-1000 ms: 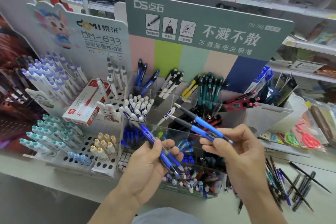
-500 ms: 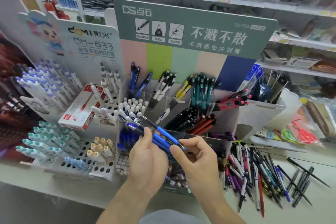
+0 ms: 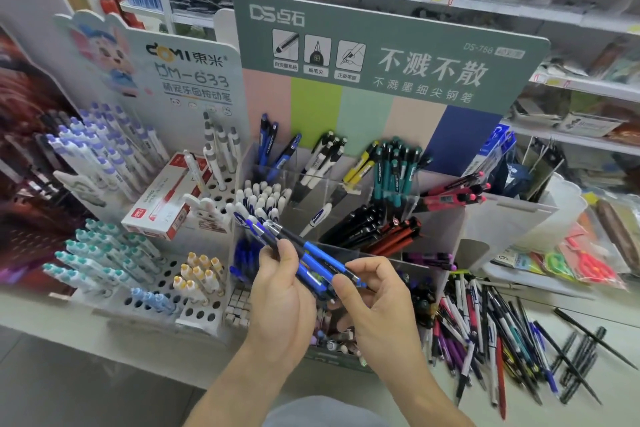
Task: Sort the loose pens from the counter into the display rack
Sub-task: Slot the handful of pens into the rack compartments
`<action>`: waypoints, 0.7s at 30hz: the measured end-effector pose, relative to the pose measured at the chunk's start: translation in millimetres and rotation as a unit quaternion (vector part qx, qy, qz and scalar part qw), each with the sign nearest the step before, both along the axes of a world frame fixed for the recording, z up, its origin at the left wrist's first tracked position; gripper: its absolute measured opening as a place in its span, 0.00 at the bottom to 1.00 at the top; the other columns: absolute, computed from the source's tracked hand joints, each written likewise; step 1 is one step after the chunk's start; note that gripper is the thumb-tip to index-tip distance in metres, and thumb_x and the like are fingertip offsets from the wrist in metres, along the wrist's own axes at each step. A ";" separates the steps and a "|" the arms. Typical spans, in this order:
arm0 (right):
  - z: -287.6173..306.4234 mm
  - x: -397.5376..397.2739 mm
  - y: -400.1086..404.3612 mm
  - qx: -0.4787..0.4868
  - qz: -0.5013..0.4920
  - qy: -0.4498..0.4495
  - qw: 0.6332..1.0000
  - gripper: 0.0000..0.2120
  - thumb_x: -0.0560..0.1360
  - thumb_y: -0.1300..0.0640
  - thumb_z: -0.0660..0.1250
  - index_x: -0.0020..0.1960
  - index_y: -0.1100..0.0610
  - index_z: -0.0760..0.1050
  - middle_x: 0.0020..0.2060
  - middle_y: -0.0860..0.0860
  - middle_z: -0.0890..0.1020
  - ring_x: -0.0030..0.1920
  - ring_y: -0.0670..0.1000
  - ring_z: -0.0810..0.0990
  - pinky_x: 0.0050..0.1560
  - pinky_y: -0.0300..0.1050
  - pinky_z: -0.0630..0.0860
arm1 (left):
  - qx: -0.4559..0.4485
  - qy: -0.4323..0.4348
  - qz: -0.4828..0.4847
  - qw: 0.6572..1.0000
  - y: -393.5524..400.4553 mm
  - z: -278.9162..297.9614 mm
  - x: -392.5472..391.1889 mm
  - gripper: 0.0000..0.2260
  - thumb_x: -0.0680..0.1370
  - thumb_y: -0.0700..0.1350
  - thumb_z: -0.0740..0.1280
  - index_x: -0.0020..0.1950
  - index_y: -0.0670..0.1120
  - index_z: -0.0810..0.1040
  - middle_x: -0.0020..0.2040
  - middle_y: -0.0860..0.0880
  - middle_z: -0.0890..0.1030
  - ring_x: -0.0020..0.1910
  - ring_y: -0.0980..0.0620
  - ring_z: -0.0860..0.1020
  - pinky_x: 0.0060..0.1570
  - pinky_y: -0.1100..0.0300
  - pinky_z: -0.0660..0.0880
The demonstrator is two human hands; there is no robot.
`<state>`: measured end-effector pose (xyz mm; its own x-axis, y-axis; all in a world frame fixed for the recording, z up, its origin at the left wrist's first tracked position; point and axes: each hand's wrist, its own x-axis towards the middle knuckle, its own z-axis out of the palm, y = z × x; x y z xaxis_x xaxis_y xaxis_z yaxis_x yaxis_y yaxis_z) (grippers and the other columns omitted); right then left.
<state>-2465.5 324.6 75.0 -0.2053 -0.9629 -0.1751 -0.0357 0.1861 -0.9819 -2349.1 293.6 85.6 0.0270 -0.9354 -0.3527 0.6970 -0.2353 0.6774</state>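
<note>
Item: bundle of blue pens [image 3: 311, 262], several barrels, blue grips with dark ends, clip ends pointing up and away from the person.

Holder: left hand [image 3: 280, 291], fingers and thumb curled round the middle of the bundle. Right hand [image 3: 377, 302] just beside it, thumb and forefinger pinching the near end of the uppermost barrel. The two hands are close together, nearly touching.

Risk 1: the bundle fans apart and a barrel slips out. Cause, as judged: the pens lie at slightly different angles in the left grip, and the right hand has only one of them by its tip.

Risk 2: wrong compartment. Cause: the display rack [image 3: 433, 204] has more than one section with blue stock, one at the far left behind the hands and one low down directly beyond the left hand; at a glance they look alike.

Risk 3: knocking the white-capped pens [image 3: 263, 198], which stand just beyond the bundle's upper ends.

Location of task stock: bundle between both hands, over the front of the rack. Loose pens [image 3: 485, 329] remain heaped on the counter [image 3: 616, 406] to the right of the right hand, near but apart from it. Sorting appears far from finished.
</note>
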 end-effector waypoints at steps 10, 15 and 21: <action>18.5 -8.6 -7.7 -0.010 -0.015 -0.190 0.982 0.16 0.71 0.58 0.73 0.55 0.64 0.74 0.45 0.61 0.85 0.39 0.62 0.87 0.38 0.48 0.84 | -0.063 -0.046 0.021 0.997 -1.2 -5.5 0.6 0.06 0.73 0.43 0.68 0.44 0.42 0.74 0.25 0.52 0.66 0.23 0.57 0.62 0.24 0.65 0.61; 21.7 -11.7 -10.5 -0.029 -0.014 -0.181 0.983 0.17 0.70 0.58 0.73 0.55 0.65 0.76 0.45 0.61 0.86 0.41 0.63 0.87 0.42 0.47 0.84 | -0.083 -0.078 0.004 0.993 -1.5 -4.0 8.8 0.13 0.70 0.47 0.74 0.46 0.43 0.75 0.26 0.52 0.65 0.22 0.57 0.60 0.23 0.64 0.60; 26.0 -24.8 -16.2 -0.032 0.038 -0.153 0.987 0.14 0.71 0.58 0.73 0.56 0.62 0.81 0.43 0.61 0.86 0.40 0.59 0.86 0.42 0.45 0.83 | -0.076 -0.056 -0.064 0.993 -6.5 0.2 35.9 0.30 0.54 0.64 0.84 0.42 0.44 0.80 0.26 0.50 0.66 0.20 0.58 0.58 0.19 0.67 0.56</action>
<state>-2490.2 308.4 101.0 -0.0782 -0.9846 -0.1566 0.2522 0.1324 -0.9586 -2313.1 287.2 85.8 -0.0646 -0.9760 -0.2081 0.5857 -0.2059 0.7839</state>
